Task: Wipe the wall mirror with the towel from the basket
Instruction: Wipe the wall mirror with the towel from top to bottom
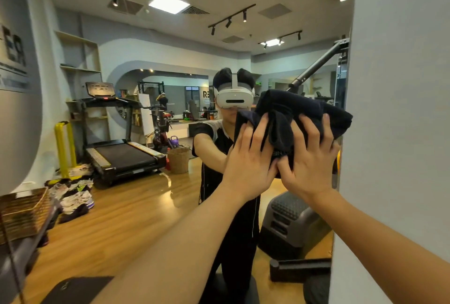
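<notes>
Far to the left of the fingers, at the frame's lower edge, a woven basket (23, 211) sits on a dark surface; whether it is the towel's basket I cannot tell, and a second wicker basket (178, 160) shows in the reflection beside a treadmill (121, 155). The wall mirror (146, 109) fills most of the view up to its right edge against a white wall (401, 109). The left hand (250, 160) lies flat with fingers (261, 131) spread straight, pressing the dark towel (304, 114) against the glass. Just to the right, touching it at the thumbs, the right hand (309, 162) presses the same bunched cloth, its fingers (314, 133) likewise extended, not curled round it. The towel sits under and above both sets of fingertips, near the mirror's right edge at head height. Judging by this, the towel is fetched and wiping is under way; the broad glass to the left and below the fingers probably remains to be covered.
</notes>
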Available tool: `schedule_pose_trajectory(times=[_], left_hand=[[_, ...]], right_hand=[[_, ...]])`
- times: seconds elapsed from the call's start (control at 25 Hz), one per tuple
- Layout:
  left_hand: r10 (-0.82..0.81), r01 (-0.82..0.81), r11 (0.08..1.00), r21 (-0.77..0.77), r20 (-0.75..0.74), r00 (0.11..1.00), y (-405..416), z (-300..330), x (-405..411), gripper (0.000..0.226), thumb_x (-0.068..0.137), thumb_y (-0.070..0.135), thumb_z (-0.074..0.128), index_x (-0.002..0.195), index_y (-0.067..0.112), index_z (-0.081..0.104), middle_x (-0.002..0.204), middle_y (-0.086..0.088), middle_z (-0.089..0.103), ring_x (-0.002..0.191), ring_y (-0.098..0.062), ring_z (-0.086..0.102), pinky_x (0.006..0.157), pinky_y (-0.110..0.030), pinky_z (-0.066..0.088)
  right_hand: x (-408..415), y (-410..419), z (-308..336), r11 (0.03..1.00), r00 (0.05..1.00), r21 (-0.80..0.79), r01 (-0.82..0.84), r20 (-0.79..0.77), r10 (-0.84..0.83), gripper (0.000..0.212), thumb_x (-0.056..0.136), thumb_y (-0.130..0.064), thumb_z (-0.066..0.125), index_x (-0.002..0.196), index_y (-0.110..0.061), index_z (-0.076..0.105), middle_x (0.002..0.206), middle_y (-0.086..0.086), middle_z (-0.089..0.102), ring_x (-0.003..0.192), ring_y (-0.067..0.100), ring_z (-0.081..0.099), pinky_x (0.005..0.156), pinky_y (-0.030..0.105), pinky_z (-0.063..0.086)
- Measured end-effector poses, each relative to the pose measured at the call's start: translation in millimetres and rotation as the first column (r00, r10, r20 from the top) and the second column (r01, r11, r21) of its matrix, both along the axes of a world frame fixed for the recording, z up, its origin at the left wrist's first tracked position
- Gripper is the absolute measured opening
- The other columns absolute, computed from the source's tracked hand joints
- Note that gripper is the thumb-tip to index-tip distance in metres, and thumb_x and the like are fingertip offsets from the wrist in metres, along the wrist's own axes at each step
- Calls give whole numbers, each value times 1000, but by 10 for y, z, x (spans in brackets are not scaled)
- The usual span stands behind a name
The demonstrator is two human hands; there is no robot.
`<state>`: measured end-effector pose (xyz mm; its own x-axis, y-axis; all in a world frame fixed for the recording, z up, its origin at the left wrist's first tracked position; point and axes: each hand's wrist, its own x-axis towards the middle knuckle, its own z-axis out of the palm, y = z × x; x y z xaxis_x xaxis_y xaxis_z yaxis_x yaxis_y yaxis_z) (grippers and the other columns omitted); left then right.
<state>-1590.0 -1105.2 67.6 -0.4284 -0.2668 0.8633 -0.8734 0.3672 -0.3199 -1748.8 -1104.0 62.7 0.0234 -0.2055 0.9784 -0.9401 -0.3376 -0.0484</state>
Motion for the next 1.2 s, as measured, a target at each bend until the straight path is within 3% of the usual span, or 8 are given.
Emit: schedule_pose_trajectory(times=[0.24, 0.4, 0.48, 0.72, 1.2], left_hand=[[43, -44, 998, 42, 29, 999, 50, -54, 739, 68, 104, 45, 40, 161, 10, 26, 167, -19, 12, 153, -39, 21, 127, -49, 15], [75, -75, 997, 4, 21, 997, 147, -33, 1103, 66, 103, 44, 43, 159, 10, 32, 165, -17, 13, 150, -37, 21, 128, -39, -4], [75, -75, 997, -7, 5, 997, 169, -52, 1322, 67, 102, 43, 47, 159, 10, 33, 165, -17, 14, 150, -37, 20, 128, -37, -6], [59, -58, 997, 53, -12, 998, 222, -116, 2123, 72, 103, 43, 49, 161, 14, 18, 166, -17, 9, 150, -38, 19, 124, -53, 26], [127, -115, 986, 116, -99, 987, 538, -218, 3925, 73, 105, 42, 43, 162, 15, 8, 166, -18, 10, 151, -37, 22, 116, -53, 39]], right_hand=[[710, 61, -55, 998, 1000, 54, 17, 6, -17, 80, 79, -47, 50, 152, -17, 39, 160, 9, 31, 155, 42, 12, 103, 60, 32], [1085, 87, -71, 998, 1000, 64, 27, 8, -27, 81, 79, -49, 48, 152, -17, 38, 160, 9, 31, 154, 42, 12, 103, 59, 31], [1295, 101, -78, 998, 1000, 63, 24, 1, -24, 81, 79, -48, 49, 152, -17, 38, 160, 10, 31, 154, 43, 12, 103, 60, 30], [2083, 154, -86, 996, 1000, 83, -14, -12, 15, 84, 78, -45, 56, 154, -17, 36, 161, 10, 31, 154, 43, 11, 102, 60, 31], [3941, 269, -127, 986, 990, 148, -78, -104, 94, 81, 84, -43, 56, 157, -17, 32, 164, 11, 29, 155, 45, 8, 104, 68, 27]])
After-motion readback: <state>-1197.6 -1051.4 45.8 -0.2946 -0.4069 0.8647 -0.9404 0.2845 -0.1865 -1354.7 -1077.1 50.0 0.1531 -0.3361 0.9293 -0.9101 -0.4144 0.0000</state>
